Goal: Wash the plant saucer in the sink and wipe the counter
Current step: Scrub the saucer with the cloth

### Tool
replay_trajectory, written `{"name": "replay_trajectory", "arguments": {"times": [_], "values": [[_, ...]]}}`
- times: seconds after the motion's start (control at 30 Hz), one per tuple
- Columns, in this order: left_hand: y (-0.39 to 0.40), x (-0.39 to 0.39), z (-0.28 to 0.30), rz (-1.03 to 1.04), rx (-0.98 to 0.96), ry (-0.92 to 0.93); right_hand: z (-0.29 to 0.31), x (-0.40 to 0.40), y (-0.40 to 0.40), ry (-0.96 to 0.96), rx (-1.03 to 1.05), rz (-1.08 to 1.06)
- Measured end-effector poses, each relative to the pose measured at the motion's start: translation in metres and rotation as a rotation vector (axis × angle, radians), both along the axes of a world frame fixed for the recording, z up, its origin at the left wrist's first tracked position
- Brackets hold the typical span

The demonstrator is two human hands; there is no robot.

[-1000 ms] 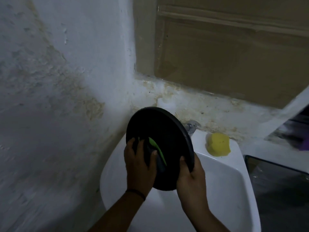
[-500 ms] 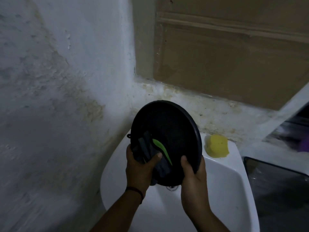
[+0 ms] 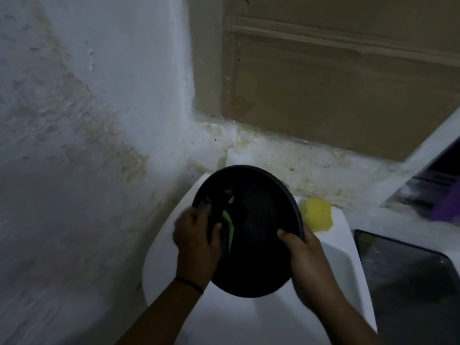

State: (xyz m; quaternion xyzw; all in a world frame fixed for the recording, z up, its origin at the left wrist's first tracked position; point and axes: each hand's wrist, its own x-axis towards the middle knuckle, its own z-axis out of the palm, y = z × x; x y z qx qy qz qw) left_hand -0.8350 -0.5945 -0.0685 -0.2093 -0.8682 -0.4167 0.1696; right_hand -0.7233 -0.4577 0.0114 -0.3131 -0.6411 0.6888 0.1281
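The head view looks down into a dim corner where a white sink [image 3: 333,265] sits against a stained, flaking wall [image 3: 74,125]. Above the basin a person holds a round black saucer [image 3: 258,235], tilted up on edge so that its inner face turns toward the camera. The right hand [image 3: 302,255] grips the saucer at its lower right rim, thumb curled over the inner face and the other fingers hidden behind the rim. The left hand [image 3: 196,242] presses a dark scrubber with a bright green strip [image 3: 227,229] against the left part of the saucer's inner face, fingers and thumb curled round it; the hand is blurred, so the exact lie of each finger cannot be told. A thin dark band [image 3: 189,285] circles the left wrist. On the back ledge of the sink, just right of the saucer's rim, lies a yellow sponge [image 3: 317,215]. To the right of the sink a dark, shiny flat surface with rounded corners [image 3: 408,277] shows, and beyond it something purple [image 3: 448,205] at the frame's edge, too blurred to name. Above the ledge behind the sink a brown wooden panel [image 3: 336,78] fills the upper right.
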Motion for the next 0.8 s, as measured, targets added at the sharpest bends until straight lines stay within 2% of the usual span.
{"name": "replay_trajectory", "arguments": {"times": [0.1, 0.17, 0.27, 0.43, 0.57, 0.7, 0.73, 0.8], "values": [[0.004, 0.012, -0.009, -0.248, -0.137, -0.006, -0.013, 0.005, -0.007, -0.001, -0.138, -0.108], [0.001, 0.001, -0.009, -0.285, -0.172, -0.021, -0.016, 0.009, -0.010, 0.011, -0.198, -0.116], [0.001, -0.011, -0.004, -0.208, -0.125, -0.103, -0.021, 0.011, -0.016, 0.014, -0.204, -0.157], [0.005, 0.006, 0.004, -0.479, -0.196, 0.015, -0.019, 0.010, -0.014, 0.022, -0.189, -0.194], [0.006, -0.025, 0.019, -0.221, -0.136, -0.070, -0.017, 0.007, -0.021, 0.018, -0.165, -0.153], [0.015, 0.013, 0.017, -0.472, -0.188, -0.077, -0.016, 0.000, -0.018, 0.011, -0.146, -0.188], [0.014, 0.013, 0.019, -0.497, -0.189, -0.085, -0.017, 0.001, -0.018, 0.007, -0.149, -0.187], [0.011, -0.004, 0.024, -0.407, -0.147, -0.118, -0.017, 0.004, -0.019, 0.006, -0.143, -0.165]]}}
